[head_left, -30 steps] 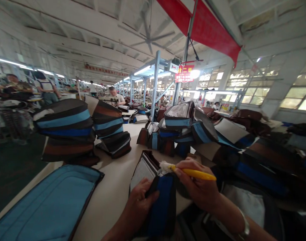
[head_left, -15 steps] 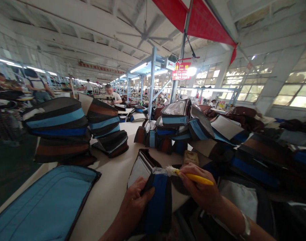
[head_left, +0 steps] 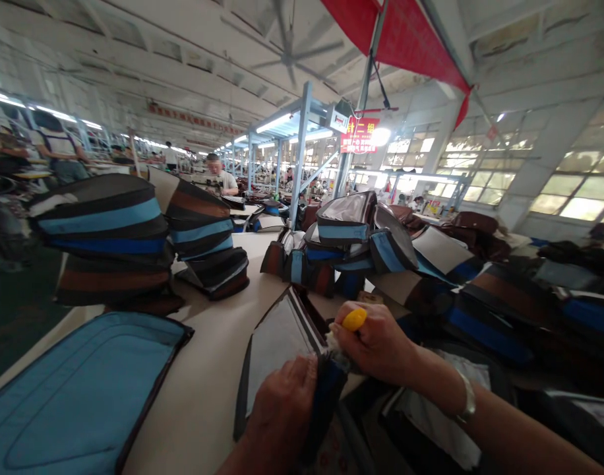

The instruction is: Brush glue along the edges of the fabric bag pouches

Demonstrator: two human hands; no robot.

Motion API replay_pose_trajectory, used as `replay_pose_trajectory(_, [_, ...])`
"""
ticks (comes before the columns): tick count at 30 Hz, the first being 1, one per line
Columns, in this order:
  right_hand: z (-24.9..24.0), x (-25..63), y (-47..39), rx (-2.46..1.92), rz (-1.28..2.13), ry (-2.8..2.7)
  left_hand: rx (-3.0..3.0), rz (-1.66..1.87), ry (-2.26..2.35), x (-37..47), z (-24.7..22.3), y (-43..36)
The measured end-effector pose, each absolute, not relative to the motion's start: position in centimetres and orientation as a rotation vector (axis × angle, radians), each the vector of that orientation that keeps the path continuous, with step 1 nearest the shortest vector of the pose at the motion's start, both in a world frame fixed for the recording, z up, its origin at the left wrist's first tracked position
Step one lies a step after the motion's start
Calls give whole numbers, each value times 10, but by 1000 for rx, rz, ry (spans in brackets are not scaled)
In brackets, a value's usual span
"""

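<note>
Right hand (head_left: 381, 343) closed around a yellow-handled brush (head_left: 354, 319); bristles at the bag's upper right edge, contact too blurred to confirm. Left hand (head_left: 285, 409) holds the bag (head_left: 277, 333) by its grey side, fingertips along that edge. Bag tilted, mid-table. Open tabletop (head_left: 208, 349) separates it from the blue panel (head_left: 84, 376) at left; bag pile (head_left: 341, 231) bounds the far side.

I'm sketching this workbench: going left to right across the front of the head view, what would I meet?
Light-blue panel, left hand, right hand with its grip on the yellow-handled brush, silvery bracelet.
</note>
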State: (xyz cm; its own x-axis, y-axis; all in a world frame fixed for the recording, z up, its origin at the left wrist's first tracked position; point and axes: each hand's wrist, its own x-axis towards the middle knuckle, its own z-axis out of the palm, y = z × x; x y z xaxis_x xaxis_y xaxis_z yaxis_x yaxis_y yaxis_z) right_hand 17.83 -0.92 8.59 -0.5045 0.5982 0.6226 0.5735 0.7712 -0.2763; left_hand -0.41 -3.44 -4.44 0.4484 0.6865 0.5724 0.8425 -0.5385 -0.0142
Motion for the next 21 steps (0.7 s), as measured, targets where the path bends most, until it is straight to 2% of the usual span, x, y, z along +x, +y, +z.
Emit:
replay_pose_trajectory(2, [89,180,-8,-879,-21,-2193,-2424,-732,-1307,-2,-43,-36])
replay_pose_trajectory(5, [94,179,-7,-878,74,-2297,-2447,-723,-1318,1,-41,-37])
replay_pose_trajectory(11, [97,165,-3,-991,-122,-2445,-2502,-754,-1313,9,-40,-39])
replay_pose_trajectory(15, [98,163,10,-1009,24,-2494,-2496,-776,-1262,7,-44,-40])
replay_pose_trajectory(18, [101,176,18,-1104,108,-2231,-2377,-834,-1164,-12,-39,-34])
replay_pose_trajectory(21, [93,191,14,-1008,585,-1652,-2353,-1003,-1234,-43,-27,-25])
